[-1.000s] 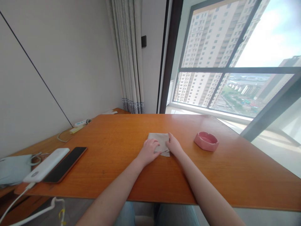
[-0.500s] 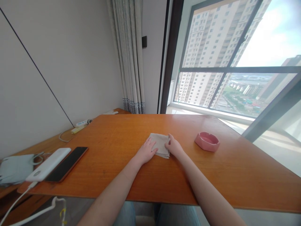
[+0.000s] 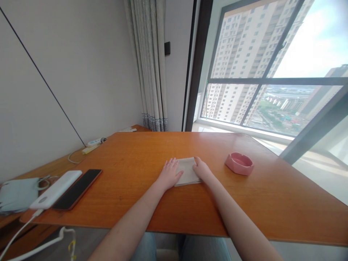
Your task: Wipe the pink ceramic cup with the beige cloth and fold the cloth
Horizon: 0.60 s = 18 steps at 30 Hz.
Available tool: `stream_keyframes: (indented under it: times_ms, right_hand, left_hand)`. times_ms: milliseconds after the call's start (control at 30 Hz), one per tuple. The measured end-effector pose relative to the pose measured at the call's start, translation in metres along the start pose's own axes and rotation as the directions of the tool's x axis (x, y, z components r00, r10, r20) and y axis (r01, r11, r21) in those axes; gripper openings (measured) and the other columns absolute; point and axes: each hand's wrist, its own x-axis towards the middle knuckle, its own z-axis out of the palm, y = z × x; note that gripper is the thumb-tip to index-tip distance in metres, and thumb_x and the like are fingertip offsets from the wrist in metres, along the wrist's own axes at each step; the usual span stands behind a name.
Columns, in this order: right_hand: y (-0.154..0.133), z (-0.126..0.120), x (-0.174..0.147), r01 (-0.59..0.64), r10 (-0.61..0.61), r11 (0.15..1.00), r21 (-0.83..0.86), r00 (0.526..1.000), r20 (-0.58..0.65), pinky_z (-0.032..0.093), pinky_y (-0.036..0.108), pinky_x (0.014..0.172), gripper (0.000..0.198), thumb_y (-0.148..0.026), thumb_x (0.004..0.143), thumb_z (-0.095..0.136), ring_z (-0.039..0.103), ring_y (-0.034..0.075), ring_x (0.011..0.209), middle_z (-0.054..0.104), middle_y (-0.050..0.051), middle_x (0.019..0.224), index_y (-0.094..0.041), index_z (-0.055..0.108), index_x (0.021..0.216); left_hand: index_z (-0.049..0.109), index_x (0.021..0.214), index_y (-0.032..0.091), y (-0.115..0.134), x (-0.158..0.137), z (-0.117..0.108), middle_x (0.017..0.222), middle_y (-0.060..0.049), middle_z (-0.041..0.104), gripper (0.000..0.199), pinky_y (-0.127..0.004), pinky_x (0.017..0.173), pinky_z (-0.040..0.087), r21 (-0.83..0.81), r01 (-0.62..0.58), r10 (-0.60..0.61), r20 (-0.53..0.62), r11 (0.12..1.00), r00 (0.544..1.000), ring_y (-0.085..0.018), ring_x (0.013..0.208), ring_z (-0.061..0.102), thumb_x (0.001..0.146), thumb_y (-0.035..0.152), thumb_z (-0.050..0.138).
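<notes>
A folded light-grey cloth [image 3: 187, 173] lies flat on the wooden table [image 3: 130, 152], squared roughly to its near side. Spread fingers of my left hand [image 3: 169, 174] rest flat along the cloth's left edge, with the thumb over its top. On the opposite side, my right hand [image 3: 201, 169] has its thumb on the cloth and its fingers curled at the right edge, pinching it. Those right fingertips are partly hidden. To the right of my right hand sits a pink, angular ashtray-like dish [image 3: 239, 164].
At the left edge lie a black phone [image 3: 77, 189], a white power bank [image 3: 57, 189] with a cable, and a pale grey pouch-like item [image 3: 19, 195]. A power strip [image 3: 94, 142] is near the wall. A large window [image 3: 272, 79] is at the right.
The cloth looks wider and has turned, its near edge now reaching farther left and right. My left hand has shifted slightly left, its fingers straighter; the right hand has moved only slightly.
</notes>
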Motion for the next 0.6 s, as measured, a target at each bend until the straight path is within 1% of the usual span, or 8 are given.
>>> stream_keyframes:
  times_ms: [100, 200, 300, 367, 433, 533, 600]
  right_hand:
    - [-0.002, -0.001, -0.001, -0.004, 0.004, 1.0, -0.02, 1.0, -0.004, 0.043, 0.03, 0.083, 0.05, -0.017, 0.082, 0.041, 0.06, 0.025, 0.104, 0.064, 0.015, 0.112, -0.012, 0.042, 0.131]
    - [-0.005, -0.002, -0.005, -0.005, 0.004, 0.999, -0.054, 1.0, -0.01, 0.043, 0.031, 0.084, 0.047, -0.017, 0.082, 0.043, 0.059, 0.025, 0.105, 0.062, 0.016, 0.113, -0.013, 0.044, 0.129]
    - [-0.006, -0.003, -0.01, -0.029, 0.026, 0.989, -0.143, 0.999, -0.026, 0.043, 0.034, 0.084, 0.034, -0.026, 0.085, 0.043, 0.059, 0.027, 0.104, 0.06, 0.018, 0.113, -0.013, 0.054, 0.115]
    - [-0.007, -0.003, -0.013, -0.026, 0.023, 0.982, -0.188, 1.0, -0.016, 0.042, 0.037, 0.084, 0.033, -0.033, 0.086, 0.043, 0.058, 0.03, 0.103, 0.059, 0.022, 0.111, -0.01, 0.058, 0.104]
    - [-0.009, -0.002, -0.014, 0.013, -0.009, 0.984, -0.18, 1.0, 0.019, 0.042, 0.037, 0.086, 0.033, -0.036, 0.084, 0.047, 0.057, 0.031, 0.104, 0.06, 0.023, 0.107, -0.008, 0.06, 0.098]
    - [-0.012, -0.002, -0.013, 0.071, -0.063, 0.987, -0.143, 0.996, 0.06, 0.042, 0.033, 0.085, 0.027, -0.033, 0.08, 0.052, 0.057, 0.028, 0.105, 0.062, 0.018, 0.106, -0.012, 0.059, 0.096]
    - [-0.013, -0.005, -0.012, 0.078, -0.073, 0.992, -0.095, 0.996, 0.058, 0.043, 0.029, 0.08, 0.023, -0.027, 0.08, 0.051, 0.059, 0.024, 0.1, 0.064, 0.014, 0.104, -0.015, 0.056, 0.099]
  left_hand:
    - [0.032, 0.142, 0.01, -0.001, 0.0, 0.002, 0.151, -0.017, 0.022, 0.07, -0.047, 0.114, 0.01, 0.001, -0.021, 0.021, 0.026, 1.0, 0.999, -0.027, 0.141, 0.016, 0.09, 0.056, 0.024]
    - [0.03, 0.143, 0.011, -0.002, 0.0, 0.005, 0.152, -0.017, 0.02, 0.074, -0.047, 0.114, 0.01, -0.005, 0.002, -0.001, 0.059, 1.0, 0.998, -0.028, 0.141, 0.015, 0.089, 0.06, 0.025]
    - [0.028, 0.144, 0.013, -0.001, 0.001, 0.007, 0.152, -0.017, 0.018, 0.078, -0.049, 0.113, 0.009, 0.002, 0.031, -0.031, 0.083, 1.0, 0.996, -0.029, 0.141, 0.013, 0.086, 0.064, 0.03]
    - [0.027, 0.145, 0.013, 0.0, 0.001, 0.007, 0.152, -0.017, 0.017, 0.081, -0.051, 0.113, 0.007, 0.008, 0.032, -0.033, 0.093, 0.999, 0.995, -0.03, 0.142, 0.012, 0.084, 0.066, 0.032]
    - [0.026, 0.145, 0.014, 0.002, 0.0, 0.005, 0.153, -0.017, 0.016, 0.084, -0.053, 0.113, 0.005, 0.006, 0.029, -0.03, 0.108, 1.0, 0.994, -0.03, 0.142, 0.012, 0.082, 0.069, 0.032]
    - [0.026, 0.145, 0.015, 0.001, -0.002, 0.001, 0.153, -0.016, 0.016, 0.085, -0.052, 0.113, 0.004, -0.016, 0.012, -0.01, 0.119, 1.0, 0.993, -0.029, 0.142, 0.011, 0.081, 0.071, 0.031]
    - [0.027, 0.145, 0.018, -0.002, -0.002, -0.002, 0.154, -0.014, 0.016, 0.079, -0.051, 0.113, 0.005, -0.051, 0.007, -0.002, 0.101, 0.999, 0.995, -0.027, 0.142, 0.01, 0.084, 0.068, 0.027]
